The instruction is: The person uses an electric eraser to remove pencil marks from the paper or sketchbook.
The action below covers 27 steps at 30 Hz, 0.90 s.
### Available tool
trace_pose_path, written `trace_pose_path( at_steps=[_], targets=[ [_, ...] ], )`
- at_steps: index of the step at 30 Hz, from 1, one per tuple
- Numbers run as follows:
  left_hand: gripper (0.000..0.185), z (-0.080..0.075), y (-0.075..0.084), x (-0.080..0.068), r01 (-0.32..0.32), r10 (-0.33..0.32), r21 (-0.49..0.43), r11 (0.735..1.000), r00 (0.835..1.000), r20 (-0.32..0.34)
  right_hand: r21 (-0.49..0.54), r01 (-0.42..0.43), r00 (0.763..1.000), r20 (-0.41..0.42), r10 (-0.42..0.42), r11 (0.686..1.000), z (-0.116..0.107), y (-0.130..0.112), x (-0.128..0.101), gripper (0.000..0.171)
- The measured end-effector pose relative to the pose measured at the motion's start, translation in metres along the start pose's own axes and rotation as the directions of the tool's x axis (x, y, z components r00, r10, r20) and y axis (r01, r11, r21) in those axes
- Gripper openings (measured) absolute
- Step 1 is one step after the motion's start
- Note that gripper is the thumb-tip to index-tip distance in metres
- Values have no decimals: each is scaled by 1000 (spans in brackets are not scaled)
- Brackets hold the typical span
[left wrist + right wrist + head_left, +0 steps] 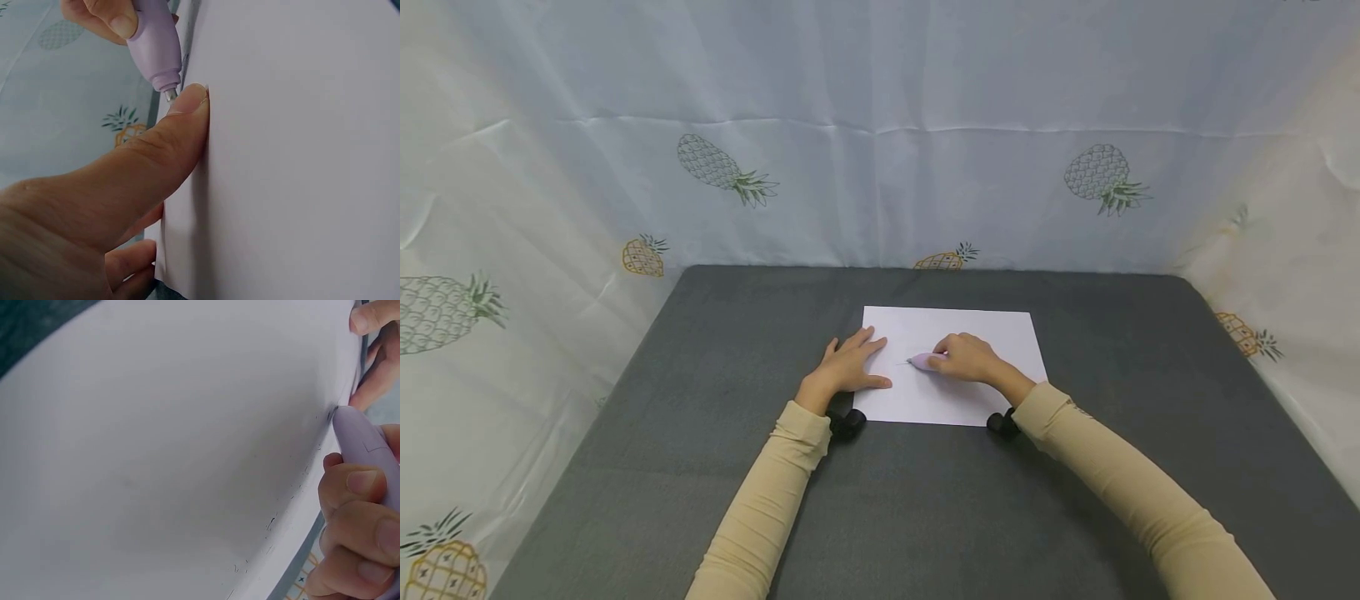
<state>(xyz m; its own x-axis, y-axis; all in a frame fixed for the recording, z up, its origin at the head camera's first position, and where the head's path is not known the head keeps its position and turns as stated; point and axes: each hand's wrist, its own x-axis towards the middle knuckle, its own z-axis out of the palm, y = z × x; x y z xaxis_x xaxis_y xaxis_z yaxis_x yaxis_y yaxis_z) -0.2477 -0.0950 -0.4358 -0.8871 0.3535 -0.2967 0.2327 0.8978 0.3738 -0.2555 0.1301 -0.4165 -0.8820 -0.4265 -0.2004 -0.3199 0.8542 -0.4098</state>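
A white sheet of paper (962, 325) lies on the dark table. My left hand (848, 364) rests with fingers spread on the sheet's left part. In my right hand (972, 358) I grip a lilac electric eraser (927, 362), its narrow end pointing left and down at the paper. A silvery metal tip (170, 94) shows in the left wrist view, close to my left thumb (169, 131); whether it touches the paper cannot be told. A faint line (901, 364) runs by the tip. Small dark crumbs (270, 523) dot the sheet in the right wrist view.
The dark grey table (775, 333) stretches out on every side of the sheet. Behind it hangs a pale curtain (880, 192) with pineapple prints, which also encloses both sides. Black wrist devices (850, 424) sit under my wrists near the sheet's front corners.
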Motion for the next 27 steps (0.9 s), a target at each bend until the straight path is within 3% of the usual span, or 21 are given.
trace_pose_path(
  at_steps=[27],
  targets=[
    [79,-1,-1,0,-29,29,0,1000,1000,-3,-34,14,1000,-24,-15,999,-3,11,-5,37]
  ],
)
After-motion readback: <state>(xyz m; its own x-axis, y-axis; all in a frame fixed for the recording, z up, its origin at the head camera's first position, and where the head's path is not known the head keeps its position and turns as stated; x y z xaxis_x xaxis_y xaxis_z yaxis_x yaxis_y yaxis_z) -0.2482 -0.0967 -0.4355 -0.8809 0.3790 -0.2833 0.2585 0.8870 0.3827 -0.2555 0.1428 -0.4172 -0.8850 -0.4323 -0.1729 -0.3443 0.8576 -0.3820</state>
